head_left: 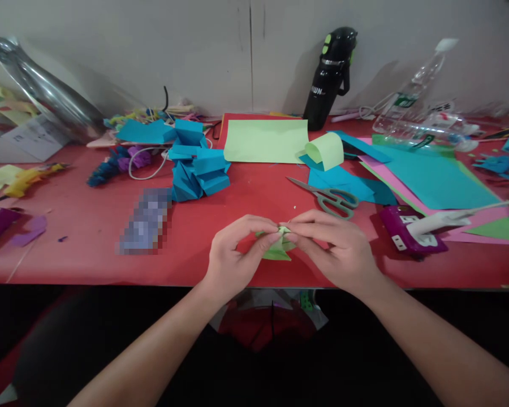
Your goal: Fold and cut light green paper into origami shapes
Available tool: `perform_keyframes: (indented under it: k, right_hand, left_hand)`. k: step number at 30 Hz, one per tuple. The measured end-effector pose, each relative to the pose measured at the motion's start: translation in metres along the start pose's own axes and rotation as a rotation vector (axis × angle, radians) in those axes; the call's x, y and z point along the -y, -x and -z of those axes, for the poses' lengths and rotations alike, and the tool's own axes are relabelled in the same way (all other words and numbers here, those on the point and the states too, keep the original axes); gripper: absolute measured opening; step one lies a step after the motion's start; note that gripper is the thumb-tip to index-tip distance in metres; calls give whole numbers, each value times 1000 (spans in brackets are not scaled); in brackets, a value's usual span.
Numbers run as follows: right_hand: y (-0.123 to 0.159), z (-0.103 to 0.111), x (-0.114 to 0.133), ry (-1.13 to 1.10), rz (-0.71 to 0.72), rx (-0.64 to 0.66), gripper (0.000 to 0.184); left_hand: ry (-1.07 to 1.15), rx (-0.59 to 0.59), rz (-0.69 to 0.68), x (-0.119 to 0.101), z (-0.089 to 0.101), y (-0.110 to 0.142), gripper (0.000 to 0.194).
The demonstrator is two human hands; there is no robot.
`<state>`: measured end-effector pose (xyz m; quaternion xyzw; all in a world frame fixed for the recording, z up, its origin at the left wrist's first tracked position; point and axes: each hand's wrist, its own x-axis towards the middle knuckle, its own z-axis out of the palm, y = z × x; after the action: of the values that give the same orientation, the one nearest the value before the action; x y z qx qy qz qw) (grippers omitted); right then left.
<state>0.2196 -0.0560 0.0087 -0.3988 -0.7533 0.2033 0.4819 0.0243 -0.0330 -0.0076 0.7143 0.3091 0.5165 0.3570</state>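
Between my two hands, just above the red table [237, 265], is a small folded piece of light green paper [280, 251]. My left hand [237, 249] pinches its upper edge from the left with thumb and forefinger. From the other side my right hand [339, 249] pinches the same paper, its fingertips nearly meeting the left ones. The fingers cover part of the folds. Grey-handled scissors [337, 200] lie just beyond my right hand, blades toward the upper left.
Folded blue paper [199, 169] and a pale green sheet [266, 141] lie behind my hands. To the right sit a purple power strip [401, 226] with a white plug and coloured sheets [436, 175]. A black bottle [331, 79] stands at the wall. A blurred-out rectangular object [146, 220] lies left.
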Motion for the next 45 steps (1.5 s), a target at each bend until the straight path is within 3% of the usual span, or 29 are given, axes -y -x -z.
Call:
perform_keyframes:
  k: [10,15,27,33,45]
  right_hand:
    - [0,0,6,-87,-151,-27,6]
    - [-1,-1,8,-91,-135,-13,9]
    - [0,-4,8,9,-50,-54,12]
    - [2,-6,9,29,-68,-53,11]
    - [3,-7,9,-26,-98,-28,12]
  left_hand:
    - [-139,-16,-48,-5,1,1,11]
    - [-100,-21,-58,-7,0,0,14]
    - [115,-7,103,-8,-2,1,13]
    - [106,10,147,-7,-1,0,6]
    - [-21,-42,41,-8,0,1,16]
